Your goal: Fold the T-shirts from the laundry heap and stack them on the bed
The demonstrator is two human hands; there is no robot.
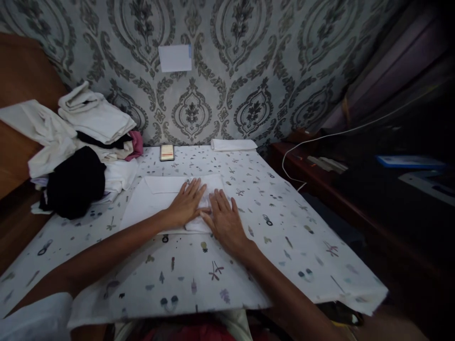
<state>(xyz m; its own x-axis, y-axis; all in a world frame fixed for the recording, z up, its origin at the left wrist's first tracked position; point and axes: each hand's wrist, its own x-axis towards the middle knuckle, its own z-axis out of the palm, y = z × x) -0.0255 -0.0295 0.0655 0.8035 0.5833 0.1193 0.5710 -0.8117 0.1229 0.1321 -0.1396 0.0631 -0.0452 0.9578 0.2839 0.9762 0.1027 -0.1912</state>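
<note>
A white cloth garment (156, 199) lies flat on the table, partly folded, its right part under my hands. My left hand (186, 203) rests palm down on it with the fingers stretched out. Beside it, my right hand (225, 218) lies flat over the garment's right edge, fingers extended and the thumb pointing toward my left hand. The two thumbs come close together. Neither hand grips anything. The cloth directly beneath both palms is hidden.
A patterned white cover (284, 246) spreads over the table. On the left sits a heap of clothes (99, 116) with a black garment (76, 182). At the back are a phone (167, 152) and a folded white cloth (233, 145). A white cable (330, 134) hangs at right.
</note>
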